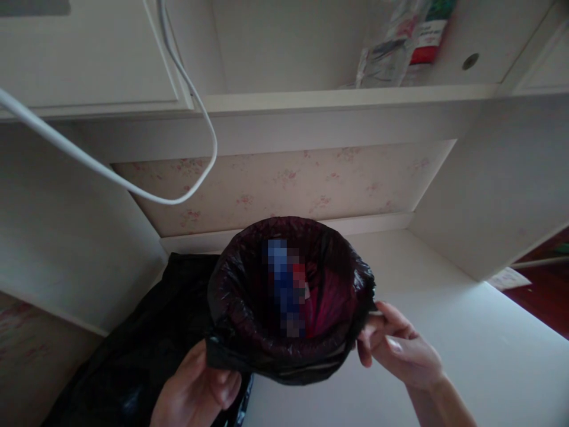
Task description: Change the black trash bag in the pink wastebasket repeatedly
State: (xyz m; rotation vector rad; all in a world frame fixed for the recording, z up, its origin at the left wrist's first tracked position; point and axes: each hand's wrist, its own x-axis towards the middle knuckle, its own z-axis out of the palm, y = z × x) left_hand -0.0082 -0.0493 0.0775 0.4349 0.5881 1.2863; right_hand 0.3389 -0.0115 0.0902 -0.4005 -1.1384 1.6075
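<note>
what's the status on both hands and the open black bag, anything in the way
Left hand gripping near-left edge; right hand at right edge. Open black bag, contents blurred. White cable loops clear of bag and hands.

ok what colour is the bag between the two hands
The bag is black and shiny, best seen in the head view.

A room in what looks like a home, seen close to white furniture. Wallpaper [284,184] with small pink flowers shows between a smooth white surface [427,308] and an open white shelf [284,102] above it. Clear plastic packaging [384,62] lies on the shelf, and a panelled cabinet front [89,59] adjoins it. Which room it is cannot be told.
</note>
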